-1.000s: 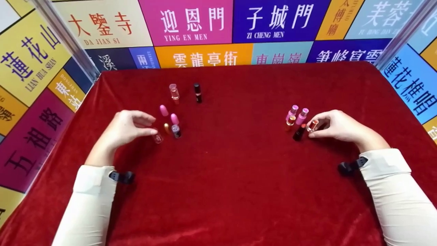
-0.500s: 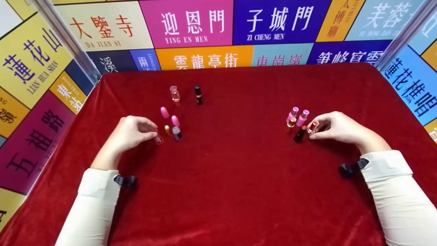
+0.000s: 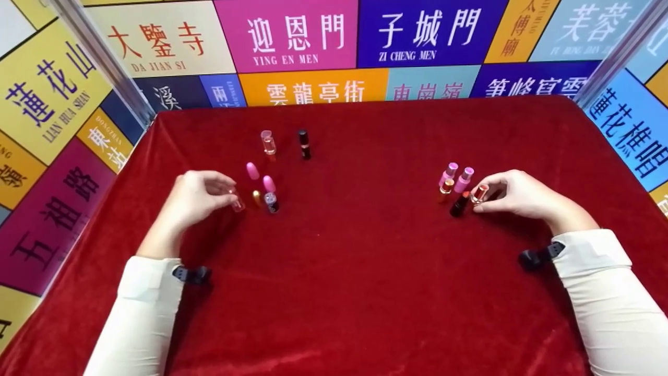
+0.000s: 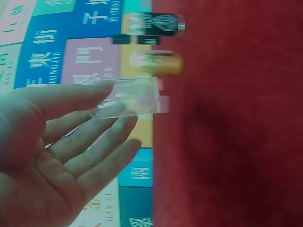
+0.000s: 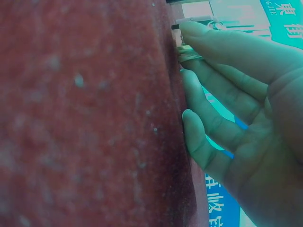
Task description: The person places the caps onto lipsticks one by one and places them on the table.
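Note:
My left hand [image 3: 201, 196] pinches a clear lipstick cap [image 4: 135, 97] between thumb and fingertips, and the left wrist view shows it tilted close over the cloth. Beside it on the right are a gold cap [image 3: 256, 197], two pink caps [image 3: 269, 183] and a clear-topped dark cap [image 3: 271, 202]. Across the table, my right hand [image 3: 514, 194] grips an uncapped lipstick [image 3: 480, 194] with a red tip, its base partly behind my fingers. Close by its left side stand a black lipstick [image 3: 458, 204] with a red bullet, a gold-topped lipstick [image 3: 446, 189] and two pink lipsticks [image 3: 464, 179].
Farther back on the left stand a clear-capped lipstick [image 3: 268, 144] and a black lipstick tube [image 3: 304, 144]. Red velvet cloth [image 3: 344, 261] covers the table. Panels with printed characters [image 3: 297, 36] enclose its back and sides.
The left hand first closes in on the clear cap, then shifts slightly up and back with it between the fingertips. The right hand keeps its place on the lipstick.

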`<move>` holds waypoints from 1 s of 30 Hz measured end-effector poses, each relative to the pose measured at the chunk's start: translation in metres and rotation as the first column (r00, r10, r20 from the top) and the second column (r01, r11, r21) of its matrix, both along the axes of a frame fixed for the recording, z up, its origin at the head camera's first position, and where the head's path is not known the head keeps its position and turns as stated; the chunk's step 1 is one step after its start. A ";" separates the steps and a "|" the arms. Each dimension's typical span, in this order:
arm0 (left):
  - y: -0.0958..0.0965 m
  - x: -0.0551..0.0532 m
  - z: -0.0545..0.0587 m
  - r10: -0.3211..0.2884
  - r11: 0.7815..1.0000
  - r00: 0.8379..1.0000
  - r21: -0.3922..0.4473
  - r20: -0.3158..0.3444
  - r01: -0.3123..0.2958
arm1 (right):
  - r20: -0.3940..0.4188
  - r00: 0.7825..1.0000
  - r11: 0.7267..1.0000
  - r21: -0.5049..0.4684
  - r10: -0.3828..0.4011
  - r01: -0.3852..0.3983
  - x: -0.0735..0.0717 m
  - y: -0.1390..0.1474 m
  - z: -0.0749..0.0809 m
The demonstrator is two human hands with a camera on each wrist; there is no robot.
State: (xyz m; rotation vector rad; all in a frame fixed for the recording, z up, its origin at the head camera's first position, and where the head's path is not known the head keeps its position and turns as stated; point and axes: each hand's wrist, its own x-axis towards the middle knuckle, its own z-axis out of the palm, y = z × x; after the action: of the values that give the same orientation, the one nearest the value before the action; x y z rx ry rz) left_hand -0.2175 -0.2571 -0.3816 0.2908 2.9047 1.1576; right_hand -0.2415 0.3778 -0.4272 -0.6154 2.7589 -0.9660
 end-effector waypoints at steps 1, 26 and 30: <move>0.000 0.001 0.004 0.006 1.000 1.000 0.003 -0.017 -0.006 | 0.001 1.000 1.000 -0.003 0.000 0.000 0.000 0.000 0.000; 0.120 -0.021 0.044 -0.114 0.734 0.984 0.655 -0.140 0.178 | 0.008 1.000 1.000 -0.015 -0.006 0.006 0.002 0.002 0.002; 0.123 -0.022 0.039 -0.091 0.688 0.986 0.706 -0.143 0.166 | 0.005 1.000 1.000 -0.018 -0.006 0.006 0.002 0.002 0.001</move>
State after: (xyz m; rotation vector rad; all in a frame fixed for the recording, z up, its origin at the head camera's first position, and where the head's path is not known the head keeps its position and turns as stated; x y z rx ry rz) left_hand -0.2400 -0.1339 -0.3427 0.5460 2.2751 2.2560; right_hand -0.2397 0.3796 -0.4264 -0.6071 2.7527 -0.9935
